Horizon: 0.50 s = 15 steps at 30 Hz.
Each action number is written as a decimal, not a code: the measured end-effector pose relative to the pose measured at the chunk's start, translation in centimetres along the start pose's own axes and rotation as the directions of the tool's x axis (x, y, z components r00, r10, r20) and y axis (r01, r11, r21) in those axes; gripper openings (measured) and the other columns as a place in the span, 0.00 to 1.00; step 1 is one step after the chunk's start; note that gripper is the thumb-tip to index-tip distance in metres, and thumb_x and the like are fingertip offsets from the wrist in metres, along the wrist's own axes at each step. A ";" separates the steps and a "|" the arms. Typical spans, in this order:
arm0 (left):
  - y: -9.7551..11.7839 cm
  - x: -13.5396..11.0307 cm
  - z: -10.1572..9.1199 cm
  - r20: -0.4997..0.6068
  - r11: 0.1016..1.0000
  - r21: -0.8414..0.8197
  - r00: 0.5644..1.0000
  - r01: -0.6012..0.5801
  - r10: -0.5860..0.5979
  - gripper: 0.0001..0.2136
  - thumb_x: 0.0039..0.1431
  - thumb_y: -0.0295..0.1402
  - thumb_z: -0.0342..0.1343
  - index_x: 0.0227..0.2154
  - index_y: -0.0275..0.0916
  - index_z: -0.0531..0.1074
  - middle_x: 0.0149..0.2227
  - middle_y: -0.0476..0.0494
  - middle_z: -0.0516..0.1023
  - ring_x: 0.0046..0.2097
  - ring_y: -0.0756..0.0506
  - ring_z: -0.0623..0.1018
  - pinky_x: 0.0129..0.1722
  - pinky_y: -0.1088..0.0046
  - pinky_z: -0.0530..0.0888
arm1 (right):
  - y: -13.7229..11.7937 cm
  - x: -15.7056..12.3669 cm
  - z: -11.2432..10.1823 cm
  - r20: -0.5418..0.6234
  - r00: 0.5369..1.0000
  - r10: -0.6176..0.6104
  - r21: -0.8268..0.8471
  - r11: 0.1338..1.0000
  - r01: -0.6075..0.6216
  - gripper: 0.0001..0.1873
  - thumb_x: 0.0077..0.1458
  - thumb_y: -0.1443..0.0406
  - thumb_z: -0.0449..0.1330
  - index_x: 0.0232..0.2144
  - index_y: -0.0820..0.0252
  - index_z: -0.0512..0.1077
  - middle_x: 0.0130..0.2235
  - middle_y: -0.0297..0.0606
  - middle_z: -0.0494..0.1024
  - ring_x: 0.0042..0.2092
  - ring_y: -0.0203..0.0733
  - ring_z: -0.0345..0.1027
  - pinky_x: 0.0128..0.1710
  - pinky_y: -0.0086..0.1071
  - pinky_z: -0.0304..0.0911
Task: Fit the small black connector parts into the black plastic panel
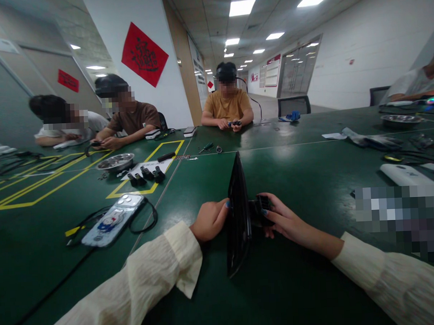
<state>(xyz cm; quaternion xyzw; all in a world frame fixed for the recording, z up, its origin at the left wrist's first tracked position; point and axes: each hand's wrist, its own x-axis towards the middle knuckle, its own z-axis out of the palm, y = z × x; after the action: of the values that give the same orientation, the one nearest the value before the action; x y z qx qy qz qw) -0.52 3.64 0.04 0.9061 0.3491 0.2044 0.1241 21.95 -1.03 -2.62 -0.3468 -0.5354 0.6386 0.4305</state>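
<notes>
A thin black panel (239,219), seen nearly edge-on, stands tilted above the green table in front of me. Its exact kind I cannot make out. My left hand (211,221) has its fingers curled and its thumb pressed against the panel's left face. On the other side a ribbed black bracket-like piece (255,209) sticks out from the panel, and my right hand (282,218) is closed around it, thumb on the near side. Part of each hand's fingers is hidden behind what it holds.
Left of me on the green table (189,183) lie a phone (113,220) with a cable, several black cylindrical parts (145,175) and a metal bowl (115,162). Far across are a screwdriver (206,147) and a seated person (227,104). A white device (406,174) lies right.
</notes>
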 end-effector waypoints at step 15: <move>-0.1 0.0 -0.1 0.017 1.000 -0.013 1.000 -0.011 0.011 0.15 0.60 0.36 0.31 0.26 0.38 0.60 0.20 0.50 0.64 0.22 0.50 0.66 0.24 0.76 0.59 | 0.1 0.0 -0.1 0.014 1.000 0.001 0.035 0.999 -0.002 0.27 0.51 0.56 0.55 0.48 0.52 0.48 0.31 0.32 0.68 0.22 0.31 0.67 0.18 0.24 0.60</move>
<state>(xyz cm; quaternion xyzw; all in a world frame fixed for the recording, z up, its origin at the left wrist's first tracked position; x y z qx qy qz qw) -0.56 3.73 0.09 0.9090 0.3416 0.1993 0.1319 21.98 -0.99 -2.76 -0.3350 -0.5268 0.6506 0.4323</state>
